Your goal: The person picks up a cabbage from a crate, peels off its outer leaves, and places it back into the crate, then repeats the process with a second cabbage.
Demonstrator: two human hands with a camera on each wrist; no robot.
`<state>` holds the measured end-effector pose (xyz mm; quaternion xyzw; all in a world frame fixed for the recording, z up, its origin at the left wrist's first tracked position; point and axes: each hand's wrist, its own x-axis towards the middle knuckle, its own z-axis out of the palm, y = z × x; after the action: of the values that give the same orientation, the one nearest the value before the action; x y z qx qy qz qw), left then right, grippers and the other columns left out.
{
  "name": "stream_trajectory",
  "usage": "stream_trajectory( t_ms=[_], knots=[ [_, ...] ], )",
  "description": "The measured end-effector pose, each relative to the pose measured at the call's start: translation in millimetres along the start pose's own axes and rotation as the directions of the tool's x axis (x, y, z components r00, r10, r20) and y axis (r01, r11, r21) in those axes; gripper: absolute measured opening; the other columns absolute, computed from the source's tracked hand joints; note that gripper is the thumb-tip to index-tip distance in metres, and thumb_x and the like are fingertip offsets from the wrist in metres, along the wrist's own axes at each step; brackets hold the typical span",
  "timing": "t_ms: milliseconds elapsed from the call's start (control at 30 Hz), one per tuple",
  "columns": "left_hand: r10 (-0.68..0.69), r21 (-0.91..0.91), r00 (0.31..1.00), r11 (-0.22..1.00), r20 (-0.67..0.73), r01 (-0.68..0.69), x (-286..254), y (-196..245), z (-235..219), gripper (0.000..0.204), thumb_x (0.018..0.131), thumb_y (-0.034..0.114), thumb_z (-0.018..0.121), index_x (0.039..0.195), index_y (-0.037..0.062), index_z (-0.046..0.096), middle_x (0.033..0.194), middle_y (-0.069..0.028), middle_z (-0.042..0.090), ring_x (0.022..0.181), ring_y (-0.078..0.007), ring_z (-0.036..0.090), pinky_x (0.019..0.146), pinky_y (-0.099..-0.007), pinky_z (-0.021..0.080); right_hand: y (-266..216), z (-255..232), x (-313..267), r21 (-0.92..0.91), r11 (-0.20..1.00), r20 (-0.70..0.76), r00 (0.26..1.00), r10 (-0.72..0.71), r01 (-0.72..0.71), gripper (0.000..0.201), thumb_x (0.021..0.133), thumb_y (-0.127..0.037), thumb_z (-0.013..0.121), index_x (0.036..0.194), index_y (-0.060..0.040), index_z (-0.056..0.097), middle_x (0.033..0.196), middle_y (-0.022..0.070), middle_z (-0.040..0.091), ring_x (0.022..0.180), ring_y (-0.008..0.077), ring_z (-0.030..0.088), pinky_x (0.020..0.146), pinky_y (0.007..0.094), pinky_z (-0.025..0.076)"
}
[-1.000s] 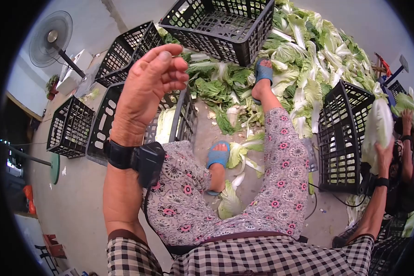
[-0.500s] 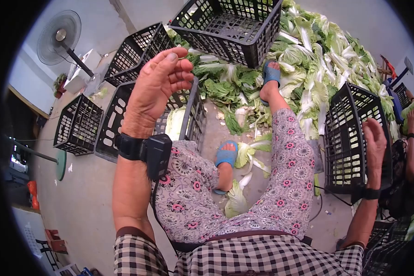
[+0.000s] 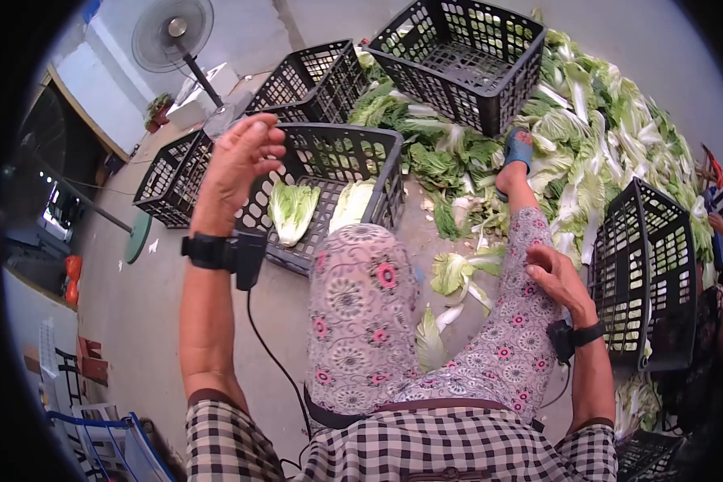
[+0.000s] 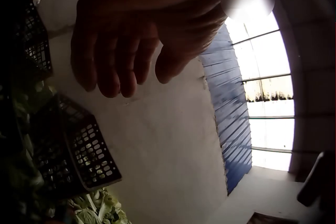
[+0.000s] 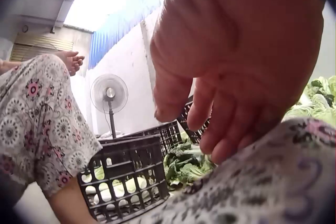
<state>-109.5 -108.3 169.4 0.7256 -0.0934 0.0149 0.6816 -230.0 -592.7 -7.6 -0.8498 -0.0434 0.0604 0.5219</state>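
In the head view the left hand (image 3: 241, 159) is raised at the near left side of a black crate (image 3: 329, 135), its fingers loosely bent around nothing. Two cabbages lie in that crate: a leafy green one (image 3: 293, 213) and a paler one (image 3: 352, 206) partly behind the knee. The right hand (image 3: 561, 277), empty with relaxed fingers, is over the patterned trouser leg; whether it touches the cloth cannot be told. Close up, the left wrist view shows the left hand (image 4: 139, 35) with fingers hanging, and the right wrist view shows the right hand (image 5: 231, 61) holding nothing.
A cabbage heap (image 3: 610, 136) fills the back right. Black crates stand at the top centre (image 3: 458, 64), behind (image 3: 309, 80), left (image 3: 173, 181) and right (image 3: 643, 273). Loose leaves (image 3: 458, 273) lie between the feet. A fan (image 3: 173, 36) stands at the back left; a cable (image 3: 277, 361) hangs from the left wrist.
The right hand has let go of a cabbage at the right crate and moved left over the leg. The left knee has shifted, and the view has turned left, showing more of the near crate.
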Motion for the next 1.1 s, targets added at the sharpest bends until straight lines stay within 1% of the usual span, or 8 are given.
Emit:
stream_trajectory(
  t_ms=[400,567,700,833,933,1000,1033,1100],
  knots=[
    [-0.528,-0.138,0.835,0.849,-0.155,0.511,67,-213,-38,0.039,0.084,0.037,0.063,0.112,0.0103,0.055,0.105,-0.0046,0.059,0.091,-0.0185,0.058,0.075,-0.0355,0.050,15,-5,15,-0.016,0.991,-0.378,0.918,0.117,-0.132,0.024,0.085,-0.007,0.057,0.108,0.0027,0.058,0.097,0.0077,0.063,0.089,0.0151,0.059,0.079,0.0268,0.047],
    [-0.718,0.348,0.695,0.662,0.042,0.663,78,-266,-43,0.069,0.078,0.047,0.066,0.130,0.0073,0.044,0.125,-0.0128,0.051,0.104,-0.0263,0.054,0.074,-0.0408,0.052,15,0,24,0.121,0.975,-0.354,0.910,0.217,-0.186,0.024,0.087,-0.009,0.056,0.109,0.0008,0.056,0.098,0.0060,0.062,0.085,0.0115,0.058,0.072,0.0235,0.045],
    [-0.797,0.867,0.601,0.339,0.058,0.366,74,-298,-21,0.096,0.076,0.052,0.067,0.145,0.0064,0.017,0.141,-0.0161,0.038,0.120,-0.0328,0.047,0.070,-0.0448,0.054,8,3,30,0.079,0.963,-0.379,0.886,0.268,-0.258,0.024,0.089,-0.013,0.057,0.110,0.0004,0.056,0.098,0.0062,0.062,0.086,0.0120,0.058,0.074,0.0238,0.045],
    [-0.885,0.879,0.464,0.248,0.035,0.407,107,-318,-26,0.098,0.073,0.052,0.070,0.144,0.0048,0.021,0.141,-0.0163,0.037,0.116,-0.0303,0.050,0.060,-0.0413,0.055,13,1,30,0.093,0.964,-0.394,0.881,0.264,-0.247,0.025,0.089,-0.013,0.059,0.109,0.0005,0.056,0.098,0.0069,0.061,0.086,0.0128,0.058,0.079,0.0259,0.046],
    [-0.865,0.888,0.498,0.272,0.057,0.370,122,-317,-24,0.097,0.072,0.053,0.071,0.142,0.0045,0.024,0.139,-0.0167,0.040,0.116,-0.0296,0.051,0.057,-0.0413,0.054,11,2,31,0.101,0.963,-0.393,0.880,0.268,-0.249,0.025,0.089,-0.014,0.059,0.109,0.0006,0.056,0.098,0.0069,0.061,0.086,0.0131,0.058,0.079,0.0262,0.046],
    [-0.892,0.933,0.452,0.192,0.036,0.306,115,-319,-11,0.097,0.072,0.052,0.071,0.141,0.0020,0.025,0.137,-0.0200,0.042,0.120,-0.0309,0.047,0.073,-0.0432,0.053,8,2,31,0.105,0.957,-0.405,0.867,0.290,-0.271,0.025,0.089,-0.014,0.059,0.109,0.0005,0.056,0.098,0.0070,0.061,0.086,0.0137,0.059,0.079,0.0266,0.046],
    [-0.849,0.957,0.526,0.188,0.046,0.219,109,-340,-9,0.097,0.072,0.051,0.071,0.139,-0.0011,0.025,0.134,-0.0234,0.044,0.124,-0.0321,0.044,0.093,-0.0413,0.044,8,2,31,0.106,0.953,-0.413,0.860,0.301,-0.282,0.025,0.089,-0.014,0.060,0.109,0.0005,0.056,0.097,0.0071,0.061,0.086,0.0139,0.059,0.079,0.0268,0.047],
    [-0.841,0.909,0.541,0.223,-0.003,0.351,99,-357,-8,0.110,0.068,0.054,0.074,0.142,-0.0010,0.014,0.135,-0.0253,0.041,0.126,-0.0336,0.042,0.104,-0.0384,0.032,9,3,28,0.105,0.964,-0.424,0.866,0.266,-0.244,0.025,0.089,-0.013,0.060,0.109,0.0007,0.056,0.097,0.0072,0.061,0.087,0.0143,0.059,0.080,0.0270,0.047]
  ],
)
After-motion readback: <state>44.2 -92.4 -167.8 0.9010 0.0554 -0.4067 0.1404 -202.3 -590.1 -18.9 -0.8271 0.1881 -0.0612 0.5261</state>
